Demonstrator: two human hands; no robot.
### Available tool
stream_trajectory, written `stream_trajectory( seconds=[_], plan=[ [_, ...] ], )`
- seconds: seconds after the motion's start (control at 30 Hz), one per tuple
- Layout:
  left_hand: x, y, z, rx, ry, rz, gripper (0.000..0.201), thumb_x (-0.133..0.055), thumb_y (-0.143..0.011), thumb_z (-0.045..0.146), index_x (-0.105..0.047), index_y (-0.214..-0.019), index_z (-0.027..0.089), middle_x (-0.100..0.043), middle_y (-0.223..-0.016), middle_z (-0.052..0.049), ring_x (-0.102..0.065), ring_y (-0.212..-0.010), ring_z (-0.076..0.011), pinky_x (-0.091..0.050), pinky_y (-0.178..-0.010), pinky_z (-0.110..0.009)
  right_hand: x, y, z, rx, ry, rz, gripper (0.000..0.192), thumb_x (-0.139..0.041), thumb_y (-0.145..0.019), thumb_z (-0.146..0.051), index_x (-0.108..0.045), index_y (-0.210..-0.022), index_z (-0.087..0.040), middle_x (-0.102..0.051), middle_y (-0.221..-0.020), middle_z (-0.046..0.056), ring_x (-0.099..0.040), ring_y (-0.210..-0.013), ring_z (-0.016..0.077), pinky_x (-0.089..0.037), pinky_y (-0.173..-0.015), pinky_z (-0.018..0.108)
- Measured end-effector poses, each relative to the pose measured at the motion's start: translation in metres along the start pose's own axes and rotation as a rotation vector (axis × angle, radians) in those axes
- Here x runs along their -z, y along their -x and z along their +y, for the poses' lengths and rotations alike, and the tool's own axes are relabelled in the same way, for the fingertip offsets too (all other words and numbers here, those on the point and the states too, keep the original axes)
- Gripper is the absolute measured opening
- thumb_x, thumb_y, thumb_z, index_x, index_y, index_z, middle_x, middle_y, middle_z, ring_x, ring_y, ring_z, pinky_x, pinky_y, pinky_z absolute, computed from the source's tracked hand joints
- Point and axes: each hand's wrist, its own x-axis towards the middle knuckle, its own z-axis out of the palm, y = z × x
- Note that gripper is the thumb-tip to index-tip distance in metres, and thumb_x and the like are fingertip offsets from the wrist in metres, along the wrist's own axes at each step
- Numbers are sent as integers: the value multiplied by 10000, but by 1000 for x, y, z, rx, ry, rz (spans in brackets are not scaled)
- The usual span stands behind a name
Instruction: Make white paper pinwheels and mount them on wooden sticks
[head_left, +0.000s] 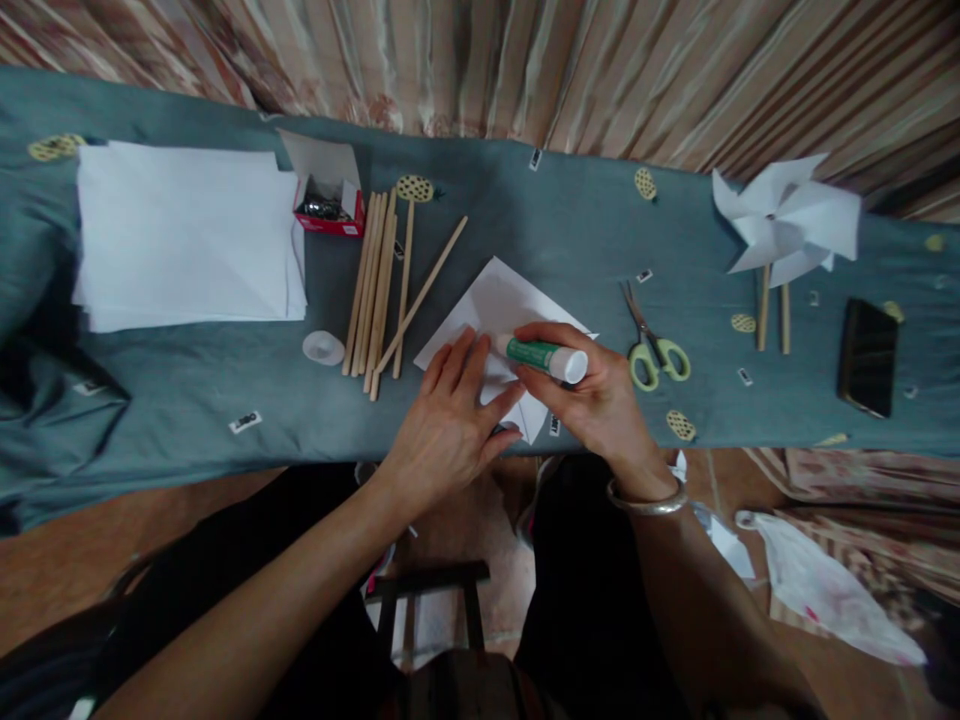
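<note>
Both hands meet: right grip (592, 385) holds glue stick (541, 355) over paper (499, 300).

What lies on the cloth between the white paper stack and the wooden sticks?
In the head view, between the paper stack and the wooden sticks lie a red open box and a small white cap.

Your right hand (600, 395) grips green-labelled glue stick (541, 355), white cap end. Your left hand (448, 420) presses white paper square (499, 305). Cloth (540, 220) over tabletop: grey-blue, yellow lattice ovals. Scissors (654, 345): lime-yellow handles. Box (330, 200) near far edge: red. Pinwheel (787, 215), paper stack (184, 235): white. Sticks (379, 280): pale wood. Curtain (600, 60): brown-cream stripes.
</note>
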Motion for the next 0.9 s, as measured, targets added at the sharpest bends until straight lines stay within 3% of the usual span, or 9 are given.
stream_trajectory(
  seconds=[0.43, 0.9],
  plan=[
    [-1, 0, 0, 7, 1, -10, 501, -636, -844, 442, -545, -1293, 239, -311, -1532, -161, -228, -1436, -411, -300, -1104, -621, 0, -4, 0, -17, -3, 61, 222, -677, -804, -245, -639, -1022, -227, -713, -979, 9, -679, -875, 171, -535, -807, 325],
    [-2, 1, -1, 10, 19, -2, 510, -632, -848, 448, -532, -1306, 248, -290, -1554, -137, -210, -1447, -388, -280, -1121, -616, -3, -5, -2, -56, 92, 100, 228, -659, -821, -303, -634, -1032, -217, -720, -928, 8, -671, -799, 163, -532, -764, 319]
  ],
)
